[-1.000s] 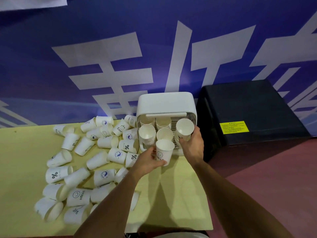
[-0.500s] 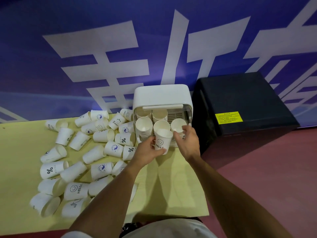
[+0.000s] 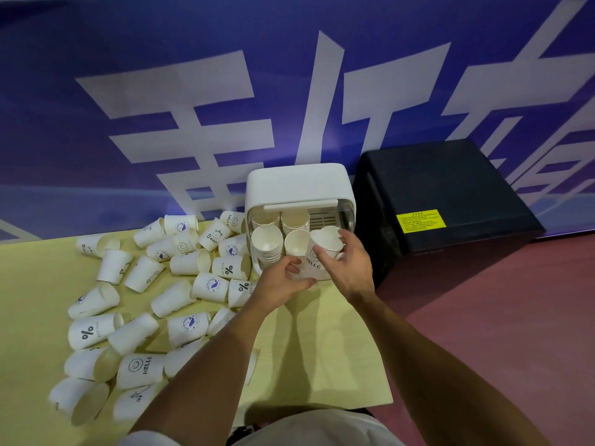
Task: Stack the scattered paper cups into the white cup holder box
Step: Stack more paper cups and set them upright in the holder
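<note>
Yellow-topped bench (image 3: 38,284), lower left. Bore the scattered paper cups (image 3: 180,268): white, most tipped on their sides, touching or just beside one another in a loose heap. Noted among them: "%" cup (image 3: 91,331), on its side toward the left of the heap; lying "HELLO" cup (image 3: 140,370) with a smiley, just below it, also on its side. Backed by a blue banner wall (image 3: 96,75) with large white characters.

Left grip (image 3: 280,286): came in from the lower middle, fingers and thumb curled round the lower part of the held cup (image 3: 310,265), thumb near its base.

Held cup: white, upright, mouth up, marked "HELLO"; sat at the right front of the box opening, clasped between both grips. Could not be told whether it already rested in another cup beneath.

White cup holder box (image 3: 296,181): stood at the far right of the bench, against the wall, with a white bar handle across the top of its open front. Contained nested cups: front-left stack (image 3: 266,243), front-middle stack (image 3: 297,243), rear stacks (image 3: 294,220) behind those.

Right grip (image 3: 349,268): closed on the upper part of the same held cup, thumb on the near wall, fingers wrapped round the far side by the rim.

Black box (image 3: 450,194): just beside the holder on the right, bearing a yellow label (image 3: 420,220). Reddish floor (image 3: 499,317) at far right.
</note>
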### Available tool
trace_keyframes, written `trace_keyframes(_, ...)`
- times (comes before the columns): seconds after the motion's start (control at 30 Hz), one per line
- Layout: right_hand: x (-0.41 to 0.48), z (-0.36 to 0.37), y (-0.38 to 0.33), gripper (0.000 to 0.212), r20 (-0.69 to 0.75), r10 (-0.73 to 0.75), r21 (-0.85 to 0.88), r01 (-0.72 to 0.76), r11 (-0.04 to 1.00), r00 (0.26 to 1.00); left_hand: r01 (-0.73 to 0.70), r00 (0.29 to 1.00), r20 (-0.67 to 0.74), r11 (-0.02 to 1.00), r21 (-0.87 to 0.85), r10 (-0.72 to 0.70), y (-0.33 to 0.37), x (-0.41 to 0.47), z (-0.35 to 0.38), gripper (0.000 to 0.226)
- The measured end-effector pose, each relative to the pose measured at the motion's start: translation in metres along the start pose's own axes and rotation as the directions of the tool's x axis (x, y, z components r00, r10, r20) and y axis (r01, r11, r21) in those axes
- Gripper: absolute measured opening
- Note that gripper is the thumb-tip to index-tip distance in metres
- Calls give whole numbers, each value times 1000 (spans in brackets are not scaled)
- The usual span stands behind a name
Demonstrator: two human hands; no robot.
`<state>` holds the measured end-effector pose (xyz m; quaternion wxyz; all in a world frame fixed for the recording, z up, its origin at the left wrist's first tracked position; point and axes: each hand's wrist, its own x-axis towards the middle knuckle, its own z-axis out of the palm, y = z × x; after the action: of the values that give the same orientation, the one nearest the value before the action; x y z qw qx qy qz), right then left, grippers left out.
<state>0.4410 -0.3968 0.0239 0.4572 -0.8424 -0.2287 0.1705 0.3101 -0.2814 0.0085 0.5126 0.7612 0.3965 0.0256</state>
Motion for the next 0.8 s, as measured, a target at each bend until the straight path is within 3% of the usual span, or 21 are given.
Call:
trace_keyframes(0.2, 10, -8, -7, 70, -178, -58, -46, 51, 998, 982, 15, 1000, -21, 999, -35, -15, -9, 9, -1, 51)
trace_keyframes(0.8, 21, 8, 11, 72, -115, -33, -215, 7, 977, 993, 32, 999, -13, 999, -37, -32, -17, 22, -2, 45)
